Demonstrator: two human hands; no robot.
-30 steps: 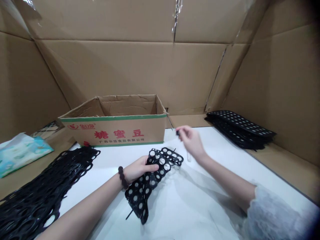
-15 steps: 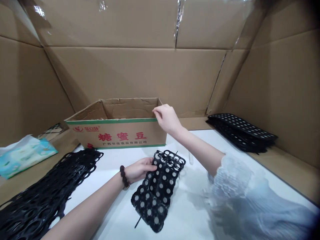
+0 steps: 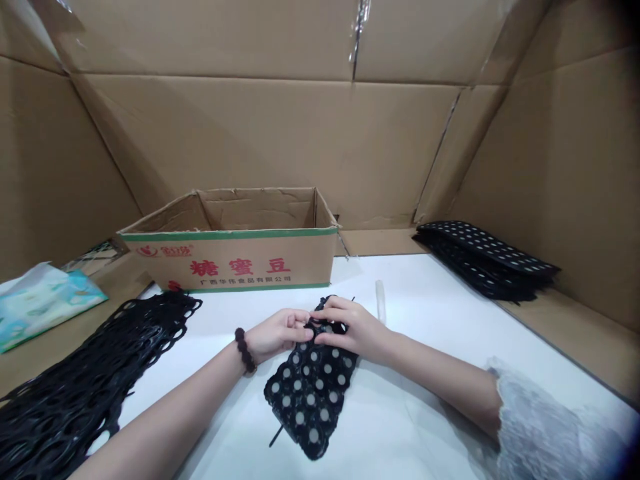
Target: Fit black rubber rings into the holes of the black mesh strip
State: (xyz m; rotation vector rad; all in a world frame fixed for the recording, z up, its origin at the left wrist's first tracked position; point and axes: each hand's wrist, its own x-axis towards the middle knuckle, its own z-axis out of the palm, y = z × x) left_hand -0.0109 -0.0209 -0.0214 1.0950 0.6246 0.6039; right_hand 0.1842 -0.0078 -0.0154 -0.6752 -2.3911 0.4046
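A black rubbery sheet (image 3: 311, 398) with rows of pale round spots lies slanted on the white table in front of me. My left hand (image 3: 280, 333) pinches its upper left edge between thumb and fingers; a dark beaded bracelet circles that wrist. Over the sheet's upper part, my right hand (image 3: 353, 327) bends its fingers down, thumb and fingertips pressed to the holes beside the left fingertips. The right hand covers much of the sheet's top end. A thin black strand (image 3: 276, 436) sticks out from the lower left edge.
Behind the hands stands an open cardboard box (image 3: 240, 263) with red lettering. Black perforated netting (image 3: 95, 367) spreads at the left near a tissue pack (image 3: 50, 303). Several black dotted sheets (image 3: 485, 257) are stacked at right. A clear tube (image 3: 381, 300) lies beyond my right hand. Cardboard walls surround the table.
My right hand has come down from the box's right rim to the upper part of the black sheet. My left hand keeps its hold, and the view has shifted slightly.
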